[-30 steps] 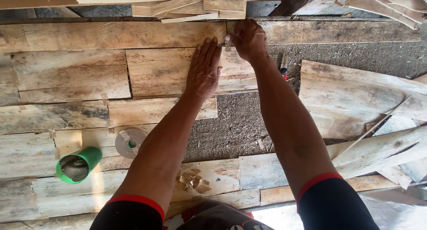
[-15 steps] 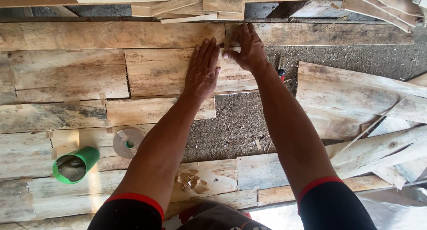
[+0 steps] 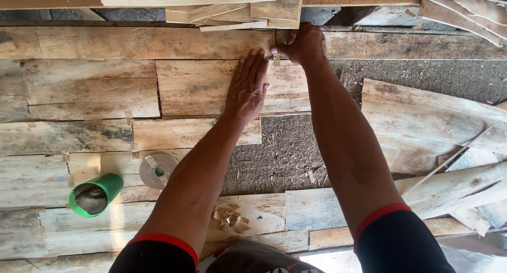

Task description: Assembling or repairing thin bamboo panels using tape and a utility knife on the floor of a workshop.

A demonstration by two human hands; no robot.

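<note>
Veneer floor (image 3: 79,93), hands (image 3: 247,88) pressing sheet (image 3: 195,85)

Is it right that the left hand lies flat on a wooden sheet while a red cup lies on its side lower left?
Not quite: the cup is green, not red. The head view shows it on its side lower left, and the left hand does lie flat on the wooden sheet.

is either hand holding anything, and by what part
The left hand holds nothing; it lies flat on a wooden board. The right hand is closed at the board's top edge, perhaps pinching something small; what it is cannot be told.
</note>
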